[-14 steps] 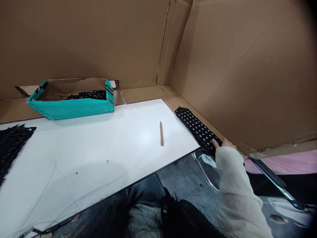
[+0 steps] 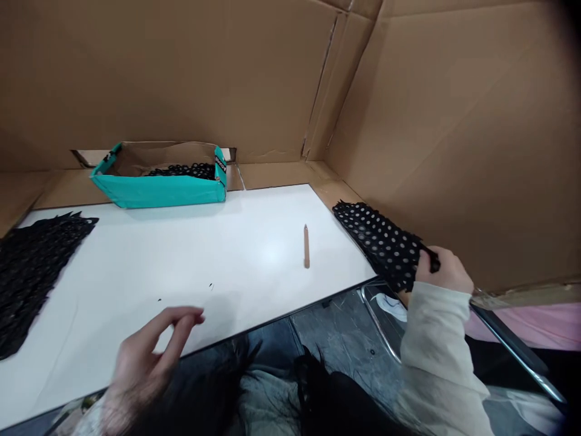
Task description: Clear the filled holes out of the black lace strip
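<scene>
At the right, my right hand (image 2: pixel 443 269) pinches the near end of a black strip sheet with pale round dots (image 2: pixel 385 239), and that end is bent upward between thumb and fingers. The rest of the sheet lies on a dark stack along the cardboard edge. Over the near part of the white board (image 2: pixel 254 242), my left hand (image 2: pixel 152 345) has thumb and forefinger brought together at the tips, with nothing visible between them. A slim brown pointed stick (image 2: pixel 307 247) lies on the board between the two hands.
A teal-sided open box (image 2: pixel 170 191) holding black ring-patterned pieces (image 2: pixel 188 171) stands at the back. Black lacy pieces (image 2: pixel 43 266) are piled at the left. Tall cardboard walls (image 2: pixel 181 72) enclose the back and right. A metal-framed chair (image 2: pixel 381 327) is below the right corner.
My left hand has come into view over the board. My right hand has closed on the dotted sheet's near end and lifted it. The view has shifted left.
</scene>
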The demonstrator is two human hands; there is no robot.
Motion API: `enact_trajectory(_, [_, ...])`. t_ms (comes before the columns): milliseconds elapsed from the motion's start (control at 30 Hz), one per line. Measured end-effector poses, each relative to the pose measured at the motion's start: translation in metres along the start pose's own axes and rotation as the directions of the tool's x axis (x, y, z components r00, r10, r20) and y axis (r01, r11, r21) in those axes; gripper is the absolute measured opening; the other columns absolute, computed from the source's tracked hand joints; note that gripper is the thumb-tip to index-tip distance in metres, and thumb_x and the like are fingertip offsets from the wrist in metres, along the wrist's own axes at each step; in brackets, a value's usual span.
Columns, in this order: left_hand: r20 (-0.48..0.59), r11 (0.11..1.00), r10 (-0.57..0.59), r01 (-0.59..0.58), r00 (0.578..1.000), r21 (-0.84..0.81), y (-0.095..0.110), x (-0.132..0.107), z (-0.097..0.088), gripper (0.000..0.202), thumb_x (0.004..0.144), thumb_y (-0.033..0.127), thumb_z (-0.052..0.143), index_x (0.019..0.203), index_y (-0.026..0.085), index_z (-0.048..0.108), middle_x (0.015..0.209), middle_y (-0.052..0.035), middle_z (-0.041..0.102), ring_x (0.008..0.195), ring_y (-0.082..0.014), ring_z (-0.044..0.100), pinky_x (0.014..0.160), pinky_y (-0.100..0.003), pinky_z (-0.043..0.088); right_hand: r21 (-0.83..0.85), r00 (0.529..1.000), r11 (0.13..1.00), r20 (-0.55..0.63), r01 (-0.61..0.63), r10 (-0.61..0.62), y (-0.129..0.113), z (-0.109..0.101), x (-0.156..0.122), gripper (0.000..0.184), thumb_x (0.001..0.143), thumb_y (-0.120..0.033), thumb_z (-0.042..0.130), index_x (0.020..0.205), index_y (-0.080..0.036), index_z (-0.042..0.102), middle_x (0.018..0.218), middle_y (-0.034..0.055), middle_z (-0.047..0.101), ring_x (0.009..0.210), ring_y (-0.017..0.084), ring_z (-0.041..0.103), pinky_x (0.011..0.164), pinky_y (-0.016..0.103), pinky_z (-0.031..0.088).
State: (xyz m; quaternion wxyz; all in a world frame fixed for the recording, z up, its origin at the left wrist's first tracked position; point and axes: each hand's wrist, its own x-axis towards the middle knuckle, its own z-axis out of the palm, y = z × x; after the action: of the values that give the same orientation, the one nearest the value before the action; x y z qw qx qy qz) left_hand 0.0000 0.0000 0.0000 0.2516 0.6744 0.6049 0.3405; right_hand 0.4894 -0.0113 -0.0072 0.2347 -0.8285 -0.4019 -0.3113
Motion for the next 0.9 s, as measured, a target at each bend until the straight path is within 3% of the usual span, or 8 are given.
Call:
enact_trajectory(133, [-0.031, 0.995, -0.022, 0.019, 0.999, -0.095, 0.015, 0.034, 0.04, 0.024, 0.086, 0.04, 0.044, 0.084, 0.021, 0.06, 0.082, -0.0017, 0.066, 0.082, -0.0175, 0.061, 0.054, -0.022, 0.045, 0.109, 0.91, 0.957, -0.355, 0.268, -0.214, -0.056, -0.045, 0.028, 0.021, 0.078, -0.028, 0.055, 0.091, -0.018, 0.067, 0.084, 0.011, 0.069, 0.077, 0.022, 0.065, 0.068, 0.031, 0.05])
enact_trajectory(200, [-0.055, 0.995, 0.038, -0.044, 0.998, -0.094, 0.021, 0.057, 0.053, 0.026, 0.086, 0.041, 0.043, 0.086, 0.02, 0.06, 0.092, -0.004, 0.066, 0.09, -0.0188, 0.06, 0.068, -0.026, 0.048, 0.195, 0.86, 0.902, -0.43, 0.386, -0.276, -0.091, -0.077, 0.036, 0.016, 0.076, -0.024, 0.058, 0.089, -0.02, 0.068, 0.082, 0.0069, 0.07, 0.076, 0.019, 0.066, 0.07, 0.03, 0.052])
enact_trajectory(300, [0.02, 0.953, 0.191, -0.18, 0.981, -0.245, 0.026, 0.093, 0.063, 0.048, 0.081, 0.043, 0.051, 0.122, 0.019, 0.047, 0.132, -0.0106, 0.048, 0.123, -0.0236, 0.044, 0.1, -0.039, 0.038, 0.406, 0.885, 0.805, -0.364, 0.432, -0.292, -0.145, -0.119, 0.04, 0.015, 0.076, -0.024, 0.058, 0.089, -0.021, 0.067, 0.083, 0.0056, 0.07, 0.075, 0.018, 0.066, 0.069, 0.032, 0.053])
enact_trajectory(400, [0.098, 0.854, 0.257, -0.179, 0.961, -0.489, 0.027, 0.118, 0.057, 0.078, 0.07, 0.045, 0.065, 0.135, 0.018, 0.033, 0.142, -0.0126, 0.037, 0.132, -0.0275, 0.032, 0.104, -0.04, 0.034, 0.665, 0.879, 0.576, -0.328, 0.476, -0.346, -0.191, -0.129, 0.046, 0.011, 0.075, -0.022, 0.061, 0.084, -0.018, 0.066, 0.08, 0.0039, 0.069, 0.072, 0.015, 0.065, 0.067, 0.031, 0.053])
enact_trajectory(533, [0.124, 0.709, 0.048, 0.053, 0.991, -0.703, 0.011, 0.136, 0.025, 0.052, 0.07, 0.046, 0.066, 0.111, 0.016, 0.058, 0.118, -0.0095, 0.061, 0.106, -0.0275, 0.057, 0.088, -0.039, 0.047, 0.905, 0.895, 0.325, -0.116, 0.274, -0.431, -0.236, -0.08, 0.053, 0.018, 0.073, -0.022, 0.063, 0.089, -0.014, 0.062, 0.086, 0.0047, 0.067, 0.081, 0.016, 0.063, 0.079, 0.034, 0.051])
enact_trajectory(733, [0.301, 0.738, -0.223, 0.362, 0.927, -0.57, -0.048, 0.163, -0.018, 0.037, 0.061, 0.039, 0.073, 0.083, 0.011, 0.062, 0.076, -0.0064, 0.065, 0.066, -0.0163, 0.06, 0.06, -0.028, 0.046, 0.86, 0.716, 0.486, 0.435, -0.153, -0.546, -0.28, 0.042, 0.02, 0.023, 0.071, -0.025, 0.059, 0.091, -0.015, 0.06, 0.09, 0.006, 0.066, 0.084, 0.017, 0.062, 0.083, 0.033, 0.048])
enact_trajectory(800, [0.339, 0.73, -0.275, 0.425, 0.9, -0.535, -0.063, 0.17, -0.021, 0.032, 0.062, 0.035, 0.072, 0.079, 0.013, 0.058, 0.061, -0.0012, 0.059, 0.055, -0.0122, 0.055, 0.055, -0.026, 0.044, 0.786, 0.616, 0.571, 0.576, -0.237, -0.537, -0.288, 0.07, 0.006, 0.025, 0.073, -0.022, 0.054, 0.096, -0.015, 0.058, 0.084, 0.0051, 0.067, 0.076, 0.015, 0.063, 0.076, 0.031, 0.05])
enact_trajectory(900, [0.298, 0.793, -0.372, 0.468, 0.879, -0.39, -0.078, 0.176, -0.017, 0.029, 0.066, 0.037, 0.066, 0.08, 0.015, 0.053, 0.06, -0.001, 0.057, 0.049, -0.0125, 0.053, 0.051, -0.026, 0.042, 0.718, 0.583, 0.649, 0.648, -0.253, -0.49, -0.286, 0.09, -0.001, 0.027, 0.074, -0.023, 0.052, 0.099, -0.014, 0.057, 0.075, 0.0056, 0.066, 0.067, 0.016, 0.062, 0.068, 0.031, 0.05])
